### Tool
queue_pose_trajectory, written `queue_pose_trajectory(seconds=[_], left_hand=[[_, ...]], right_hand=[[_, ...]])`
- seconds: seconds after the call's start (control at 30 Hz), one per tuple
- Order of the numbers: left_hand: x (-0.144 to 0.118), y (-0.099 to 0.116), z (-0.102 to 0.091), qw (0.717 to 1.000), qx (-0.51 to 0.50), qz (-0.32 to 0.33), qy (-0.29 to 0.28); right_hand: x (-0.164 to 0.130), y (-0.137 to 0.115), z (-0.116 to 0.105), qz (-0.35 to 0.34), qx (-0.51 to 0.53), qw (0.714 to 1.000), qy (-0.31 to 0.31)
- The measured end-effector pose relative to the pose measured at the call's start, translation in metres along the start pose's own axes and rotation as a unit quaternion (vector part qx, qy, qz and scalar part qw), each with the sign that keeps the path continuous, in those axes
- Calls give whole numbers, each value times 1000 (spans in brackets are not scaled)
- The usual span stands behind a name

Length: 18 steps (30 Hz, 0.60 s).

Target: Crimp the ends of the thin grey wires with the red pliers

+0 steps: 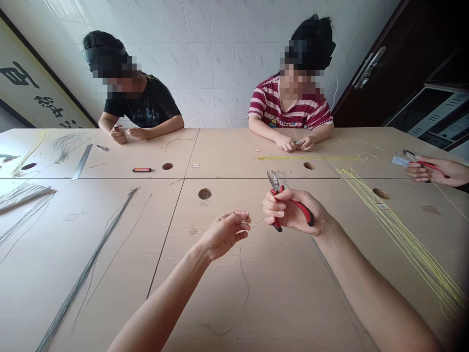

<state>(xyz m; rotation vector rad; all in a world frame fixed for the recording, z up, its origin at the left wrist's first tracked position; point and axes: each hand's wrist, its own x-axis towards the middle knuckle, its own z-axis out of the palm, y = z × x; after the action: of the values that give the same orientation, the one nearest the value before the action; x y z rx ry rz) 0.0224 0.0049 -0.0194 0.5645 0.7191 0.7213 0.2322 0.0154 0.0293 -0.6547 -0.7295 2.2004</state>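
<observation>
At frame centre, the left hand point(225, 232) pinches a thin wire point(245, 274) trailing down across the tabletop point(91, 234); the right hand point(293, 211) grips red-handled pliers point(284, 198). The fine wire could slip from that light pinch.

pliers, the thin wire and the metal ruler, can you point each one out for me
pliers point(293, 204), head view, on the red handle in the right hand
thin wire point(245, 276), head view, on the loose stretch below the left hand
metal ruler point(82, 162), head view, mid-blade
</observation>
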Motion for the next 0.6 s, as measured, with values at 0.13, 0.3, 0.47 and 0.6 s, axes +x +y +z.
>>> queue_pose_trajectory(seconds=[0.13, 0.3, 0.47, 0.6], left_hand=[[0, 6, -2, 1000, 17, 21, 13], [2, 26, 1, 985, 145, 93, 10], [23, 54, 19, 935, 315, 162, 6], [58, 83, 33, 913, 347, 213, 11]], right_hand=[[-3, 4, -2, -1, 1, 1000, 1], [-28, 15, -5, 6, -14, 999, 52], [-86, 32, -10, -25, -46, 992, 117], [-144, 52, -21, -52, -41, 980, 190]])
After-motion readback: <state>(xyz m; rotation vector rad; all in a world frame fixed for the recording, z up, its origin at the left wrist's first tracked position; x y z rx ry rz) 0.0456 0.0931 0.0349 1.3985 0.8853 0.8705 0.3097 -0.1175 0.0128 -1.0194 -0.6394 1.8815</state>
